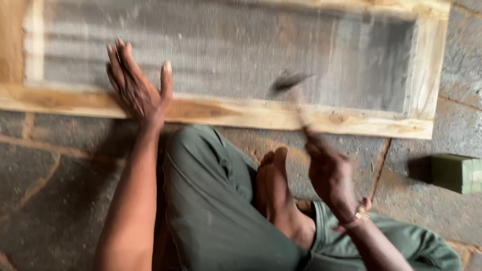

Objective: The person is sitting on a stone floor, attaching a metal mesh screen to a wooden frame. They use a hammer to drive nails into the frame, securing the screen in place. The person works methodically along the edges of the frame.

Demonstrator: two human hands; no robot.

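The floor [50, 175] at the far left is rough grey stone with brownish seams. On it lies a long wooden frame [226, 113], set crosswise, with grey mesh [226, 50] stretched inside it; the near rail is pale wood with darker brown patches.

The left hand [135, 85] rests flat on that near rail towards the frame's left end. Its fingers [118, 60] are spread wide and straight, reaching past the rail onto the mesh, with the thumb out to the side. It grips nothing, only presses down on wood and mesh. The bare forearm runs down from it to the bottom edge.

Just right of the arm is a bent leg in green trousers [211, 200], and beside the knee a bare foot [276, 190] tucked in, toes pointing towards the frame.

The right hand [329, 175] is raised above the floor, just short of the near rail, with a band at the wrist. Its fingers are curled tight around the handle of a hammer [296, 100]. The tool is blurred; its dark head shows over the mesh just beyond the rail, roughly at the middle of the frame's length. Whether the head touches the frame cannot be told.

Further right, well apart from the hands and near the frame's right corner, a small green box [454, 173] sits on the floor.
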